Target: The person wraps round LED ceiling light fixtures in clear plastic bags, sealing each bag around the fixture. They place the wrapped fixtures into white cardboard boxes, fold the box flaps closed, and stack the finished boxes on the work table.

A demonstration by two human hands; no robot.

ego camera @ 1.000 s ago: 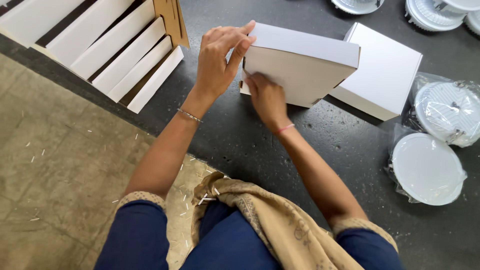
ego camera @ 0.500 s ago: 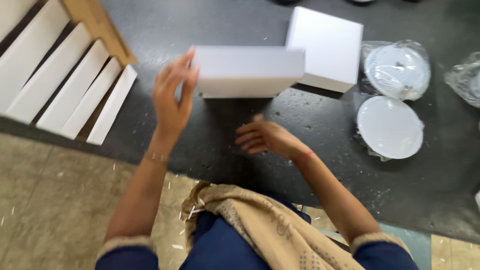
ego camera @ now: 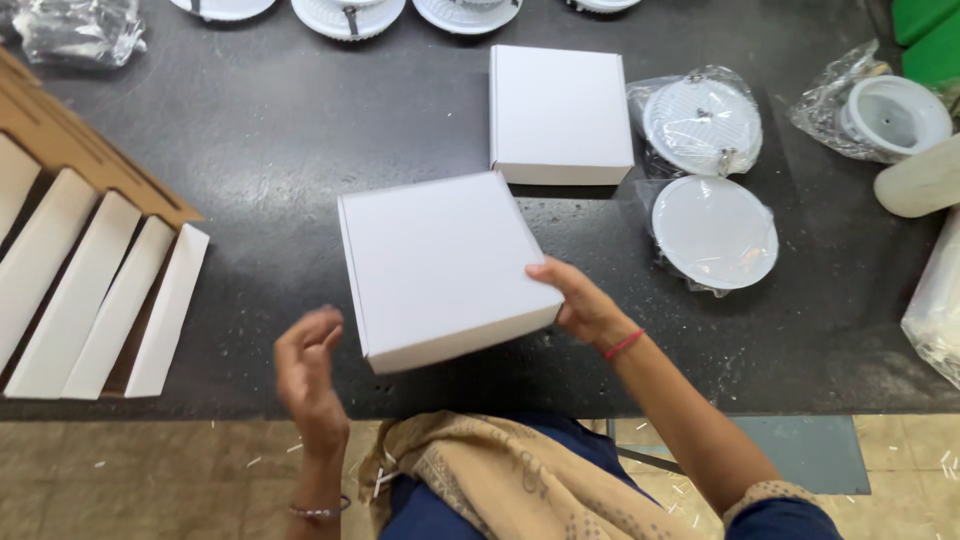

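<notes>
A closed white box (ego camera: 440, 265) was held near the table's (ego camera: 280, 130) front edge by the right hand (ego camera: 575, 300), fingers pinching its right corner. The left hand (ego camera: 310, 370) hung loosely curled and empty just beside the box's left corner. Judged a handling step; setting it flat would call for a steady 2-handed grip beside the second box (ego camera: 558, 112).

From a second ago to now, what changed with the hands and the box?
The white box passed from the left hand, now free beside it, to the right hand, which grips its right corner; it now lies flat. The second box and wrapped round lamps stayed put.
</notes>
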